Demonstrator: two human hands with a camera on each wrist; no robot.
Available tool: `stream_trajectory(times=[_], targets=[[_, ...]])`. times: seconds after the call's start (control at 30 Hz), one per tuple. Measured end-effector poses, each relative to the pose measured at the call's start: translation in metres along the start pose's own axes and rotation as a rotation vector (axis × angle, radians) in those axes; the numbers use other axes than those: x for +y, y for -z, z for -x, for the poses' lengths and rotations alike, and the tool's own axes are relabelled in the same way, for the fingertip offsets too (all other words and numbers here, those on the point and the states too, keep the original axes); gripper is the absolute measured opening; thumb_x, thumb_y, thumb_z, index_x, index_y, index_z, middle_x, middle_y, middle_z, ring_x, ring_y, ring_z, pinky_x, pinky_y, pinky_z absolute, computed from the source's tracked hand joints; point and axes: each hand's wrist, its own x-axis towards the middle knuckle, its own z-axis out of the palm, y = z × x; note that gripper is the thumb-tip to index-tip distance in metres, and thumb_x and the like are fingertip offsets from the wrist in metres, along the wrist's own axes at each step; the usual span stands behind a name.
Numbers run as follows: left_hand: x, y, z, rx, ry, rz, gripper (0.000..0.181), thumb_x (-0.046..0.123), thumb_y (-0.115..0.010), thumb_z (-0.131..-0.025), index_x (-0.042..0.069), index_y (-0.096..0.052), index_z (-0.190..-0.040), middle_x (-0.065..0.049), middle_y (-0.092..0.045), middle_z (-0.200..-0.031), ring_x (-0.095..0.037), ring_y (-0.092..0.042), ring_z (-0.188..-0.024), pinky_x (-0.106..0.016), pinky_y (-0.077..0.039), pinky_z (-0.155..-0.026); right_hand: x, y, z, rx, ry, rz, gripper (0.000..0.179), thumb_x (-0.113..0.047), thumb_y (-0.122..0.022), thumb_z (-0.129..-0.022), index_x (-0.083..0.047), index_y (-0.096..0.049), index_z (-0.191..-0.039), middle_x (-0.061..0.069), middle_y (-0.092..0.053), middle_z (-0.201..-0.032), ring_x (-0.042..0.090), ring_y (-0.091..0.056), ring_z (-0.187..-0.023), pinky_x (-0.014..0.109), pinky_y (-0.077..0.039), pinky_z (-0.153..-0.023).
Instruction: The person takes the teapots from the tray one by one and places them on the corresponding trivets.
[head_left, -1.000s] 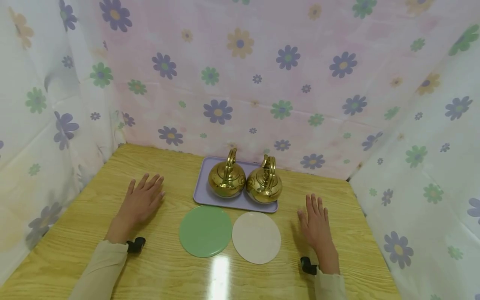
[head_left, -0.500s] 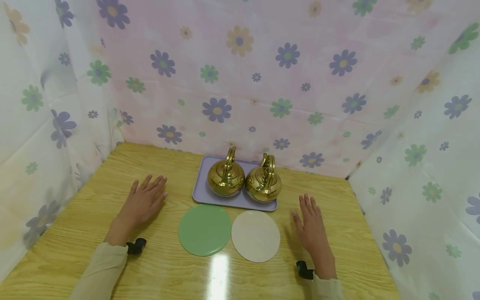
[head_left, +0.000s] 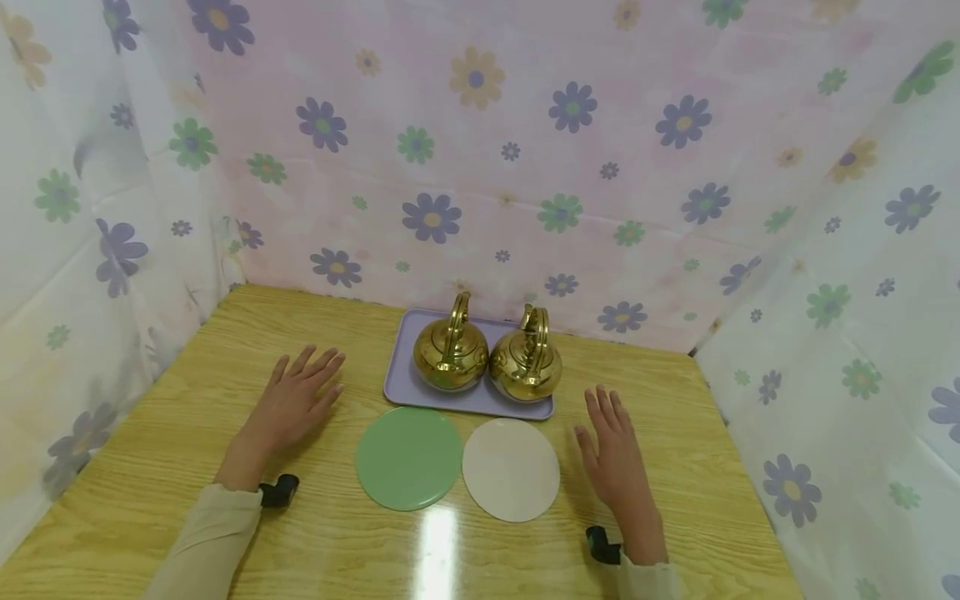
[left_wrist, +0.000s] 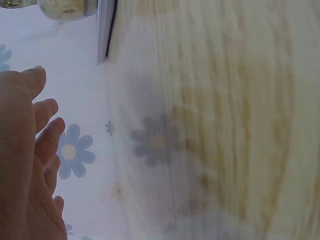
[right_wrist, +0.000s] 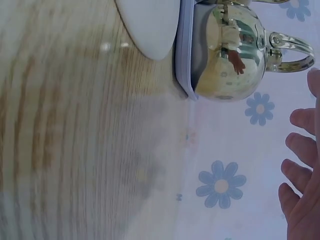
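Observation:
Two shiny brass kettles, the left kettle (head_left: 451, 358) and the right kettle (head_left: 525, 367), stand side by side on a lavender tray (head_left: 401, 385). In front of the tray lie a green round disc (head_left: 409, 458) and a white round disc (head_left: 512, 470), almost touching. My left hand (head_left: 291, 407), fingers spread, hovers over the table left of the green disc and holds nothing. To the right of the white disc is my right hand (head_left: 613, 454), its fingers extended and nothing in it. The right wrist view shows the right kettle (right_wrist: 235, 55) close to those fingers.
The wooden table (head_left: 330, 550) carries everything. Flower-printed cloth (head_left: 480, 150) hangs behind it and along both sides. A black wrist camera (head_left: 281, 491) sits on the left wrist, another black wrist camera (head_left: 602, 546) on the right.
Both hands have drifted inward: the left hand to the right, the right hand to the left, toward the tray. Kettles, tray and discs keep their places on the table.

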Motion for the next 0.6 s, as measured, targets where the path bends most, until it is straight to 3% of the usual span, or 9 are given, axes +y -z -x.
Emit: stream_trajectory(times=[0.33,0.6], targets=[[0.005,-0.002,-0.007,0.004,-0.023,-0.016,0.054,0.034,-0.047,-0.109,0.004,-0.043,-0.154,-0.019,-0.040,-0.160,-0.046,-0.022,-0.152,-0.068,-0.011,-0.120,-0.010,0.000,0.002,0.100,0.077,0.044,0.059,-0.021,-0.056,-0.106,-0.003,-0.035,-0.158,0.022,-0.032,-0.163,0.046,-0.025,-0.151,0.068,-0.021,-0.118],[0.012,-0.002,-0.008,0.024,-0.043,-0.025,0.053,0.030,-0.051,-0.107,0.004,-0.045,-0.154,-0.018,-0.043,-0.158,-0.045,-0.024,-0.151,-0.066,-0.012,-0.121,-0.023,-0.003,0.003,0.129,0.153,0.070,0.059,-0.022,-0.059,-0.103,-0.006,-0.039,-0.157,0.020,-0.037,-0.161,0.045,-0.028,-0.150,0.068,-0.022,-0.117]])
